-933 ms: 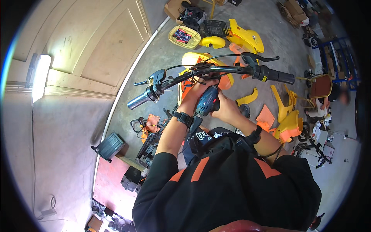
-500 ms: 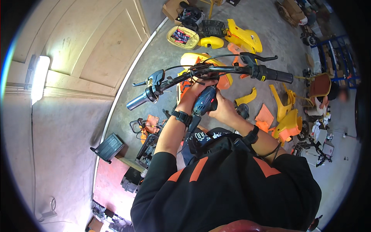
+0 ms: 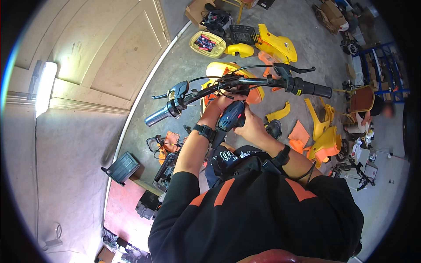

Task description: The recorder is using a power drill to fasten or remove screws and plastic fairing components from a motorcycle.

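A handlebar (image 3: 263, 82) with brake levers and dark grips crosses in front of me, above yellow and orange body panels (image 3: 215, 70). Just below its middle is a dark blue cordless drill (image 3: 231, 116), its front end toward the steering stem. My right hand (image 3: 251, 124) is closed round the drill's handle from the right. On the other side, my left hand (image 3: 222, 101) reaches in under the middle of the bar, close to the drill's front. Its fingers are mostly hidden by the bar and cables, so what they hold cannot be seen.
Yellow panels (image 3: 324, 116) and orange pieces (image 3: 299, 132) lie on the floor to the right. Ahead are a yellow tub (image 3: 219, 49) with small packages and a black crate (image 3: 242, 34). A dark bin (image 3: 121, 167) stands at left by the wall. Another person (image 3: 366, 118) is at far right.
The drill and both hands have shifted very slightly, with the drill's body a little lower and its rear turned a little. The handlebar stays nearly where it was.
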Demonstrator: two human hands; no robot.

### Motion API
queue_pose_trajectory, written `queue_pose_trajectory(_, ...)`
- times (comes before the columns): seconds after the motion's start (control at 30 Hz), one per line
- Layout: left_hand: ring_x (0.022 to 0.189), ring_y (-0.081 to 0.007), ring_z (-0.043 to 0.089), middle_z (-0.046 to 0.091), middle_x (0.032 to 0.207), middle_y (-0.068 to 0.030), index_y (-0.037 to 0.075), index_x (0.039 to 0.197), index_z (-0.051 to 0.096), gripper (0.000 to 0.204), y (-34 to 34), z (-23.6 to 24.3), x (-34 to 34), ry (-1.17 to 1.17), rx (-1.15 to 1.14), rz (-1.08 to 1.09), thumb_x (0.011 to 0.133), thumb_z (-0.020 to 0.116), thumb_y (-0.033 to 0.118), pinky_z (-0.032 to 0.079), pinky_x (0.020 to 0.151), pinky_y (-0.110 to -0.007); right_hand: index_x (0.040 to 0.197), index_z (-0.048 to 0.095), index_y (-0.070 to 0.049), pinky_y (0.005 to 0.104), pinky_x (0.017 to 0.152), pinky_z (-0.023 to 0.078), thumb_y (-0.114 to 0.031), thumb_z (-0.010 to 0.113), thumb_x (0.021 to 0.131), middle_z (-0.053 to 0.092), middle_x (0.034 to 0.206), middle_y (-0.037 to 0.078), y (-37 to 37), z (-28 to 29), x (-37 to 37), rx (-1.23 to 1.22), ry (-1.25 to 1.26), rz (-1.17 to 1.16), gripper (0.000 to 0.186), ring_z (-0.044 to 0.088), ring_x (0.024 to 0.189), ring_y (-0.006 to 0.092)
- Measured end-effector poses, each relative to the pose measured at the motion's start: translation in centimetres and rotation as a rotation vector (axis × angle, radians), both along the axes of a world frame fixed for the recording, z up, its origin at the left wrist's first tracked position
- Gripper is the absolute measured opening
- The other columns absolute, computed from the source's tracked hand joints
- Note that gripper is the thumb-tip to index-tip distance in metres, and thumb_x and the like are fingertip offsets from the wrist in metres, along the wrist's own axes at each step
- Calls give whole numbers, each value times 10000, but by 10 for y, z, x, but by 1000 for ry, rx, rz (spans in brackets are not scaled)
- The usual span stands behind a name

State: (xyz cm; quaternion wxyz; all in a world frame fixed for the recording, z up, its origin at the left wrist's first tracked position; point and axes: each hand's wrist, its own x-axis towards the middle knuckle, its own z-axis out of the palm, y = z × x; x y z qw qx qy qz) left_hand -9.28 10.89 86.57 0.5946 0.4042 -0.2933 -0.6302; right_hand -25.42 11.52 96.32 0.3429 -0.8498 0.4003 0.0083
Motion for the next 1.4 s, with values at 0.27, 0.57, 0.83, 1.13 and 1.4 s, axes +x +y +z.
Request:
queue_pose_trajectory(0.27, 1017, -118, 539, 595, 1109, -9, 103, 1239, 589, 491, 0, 8, 2, -75, 64, -23, 766, 712, 155, 429, 867, -276, 1425, 174, 20, 437, 773, 525, -216, 787, 627, 626, 1045, 266, -1, -7, -3, -1, 2, 14, 1034, 638, 907, 416)
queue_pose_trajectory(0.57, 982, -149, 548, 602, 1039, -21, 104, 1156, 615, 418, 5, 21, 5, -173, 42, -4, 762, 714, 203, 443, 869, -319, 1438, 168, 22, 437, 762, 527, -211, 788, 627, 619, 1061, 271, 1, -11, -5, -16, -10, 30, 1047, 639, 894, 419)
queue_pose_trajectory(0.83, 878, -98, 536, 579, 950, 25, 113, 1112, 619, 309, 7, 27, -5, 77, 87, -12, 813, 677, 166, 457, 775, -272, 1417, 193, 44, 444, 787, 519, -214, 787, 628, 588, 1118, 288, -5, -14, -13, -40, -10, 50, 1021, 625, 929, 427)
queue_pose_trajectory(1.13, 840, -84, 504, 546, 915, 34, 104, 1132, 605, 319, 5, 26, -12, 46, 9, 70, 815, 643, 125, 410, 731, -248, 1413, 181, 73, 441, 819, 512, -219, 783, 628, 573, 1140, 302, -13, -9, -14, 37, 105, 130, 1031, 615, 964, 430)
queue_pose_trajectory(1.4, 954, -92, 539, 597, 1052, 25, 92, 1224, 591, 405, 14, 49, -7, 23, 48, 44, 829, 660, 145, 425, 818, -251, 1409, 211, 61, 441, 832, 505, -197, 788, 616, 590, 1130, 283, -10, -1, -10, 45, 17, 71, 1014, 613, 979, 423)
